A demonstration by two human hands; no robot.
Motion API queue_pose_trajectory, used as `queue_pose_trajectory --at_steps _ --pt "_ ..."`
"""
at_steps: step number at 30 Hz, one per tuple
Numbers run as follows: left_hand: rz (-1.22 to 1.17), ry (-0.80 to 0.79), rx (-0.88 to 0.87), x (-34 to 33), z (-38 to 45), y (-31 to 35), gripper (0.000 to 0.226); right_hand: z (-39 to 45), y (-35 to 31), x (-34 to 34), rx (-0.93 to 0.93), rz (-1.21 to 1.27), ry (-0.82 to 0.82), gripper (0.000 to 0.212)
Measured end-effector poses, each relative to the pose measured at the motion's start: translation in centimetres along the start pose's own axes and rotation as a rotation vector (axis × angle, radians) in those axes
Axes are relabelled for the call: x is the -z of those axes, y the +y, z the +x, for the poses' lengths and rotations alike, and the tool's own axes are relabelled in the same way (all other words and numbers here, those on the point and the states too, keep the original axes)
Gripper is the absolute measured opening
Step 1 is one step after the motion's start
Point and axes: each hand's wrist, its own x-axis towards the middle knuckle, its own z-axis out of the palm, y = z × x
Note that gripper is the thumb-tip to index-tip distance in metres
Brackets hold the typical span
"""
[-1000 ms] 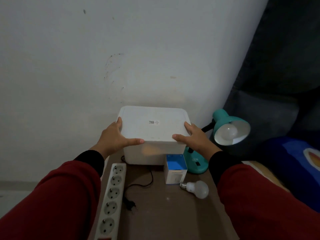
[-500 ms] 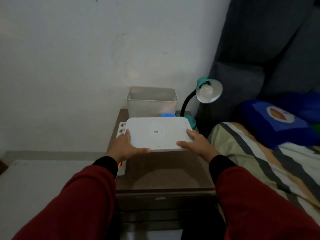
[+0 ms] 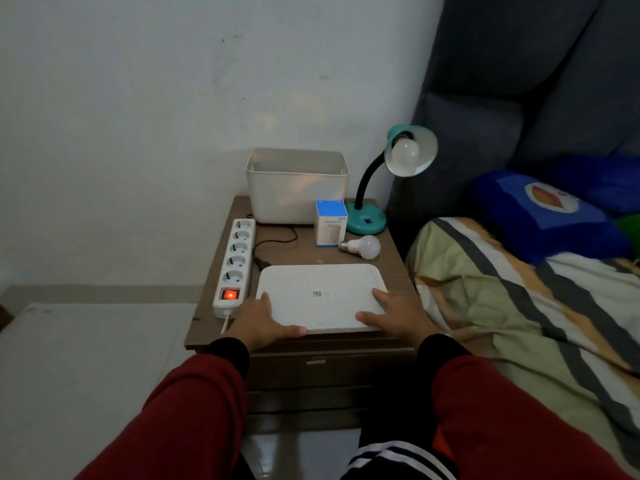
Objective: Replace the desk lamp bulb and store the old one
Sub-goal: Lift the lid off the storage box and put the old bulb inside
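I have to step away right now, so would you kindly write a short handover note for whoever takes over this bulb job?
Hands: left hand and right hand each grip a near corner of the white lid, which lies flat at the front of the nightstand.
Things: the storage bin stands open at the back by the wall. The bulb box stands in front of it, with a loose bulb lying beside the box. The teal desk lamp has a bulb in its shade, unlit.
Done: lid off the bin.
Left: I cannot tell which bulb is old; check, store the old one, close the bin.
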Motion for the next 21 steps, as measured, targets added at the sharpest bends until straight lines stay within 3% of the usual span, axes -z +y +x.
queue_pose_trajectory --at_steps 5,9,16,21 --pt "0.021 -0.067 0.041 -0.7 0.3 0.0 0.130 0.4 -0.6 0.0 -0.023 -0.163 -0.064 0.074" --pt "0.054 -0.106 0.080 -0.7 0.4 0.3 0.128 1.5 -1.1 0.2 -0.052 -0.244 -0.117 0.062" --pt "0.203 -0.155 0.088 0.2 1.5 1.8 0.077 3.6 -1.3 0.7 -0.080 -0.413 -0.201 0.056" --pt "0.292 -0.078 0.053 2.9 3.8 3.4 0.062 5.1 -2.3 3.3 -0.071 -0.434 -0.180 0.059"
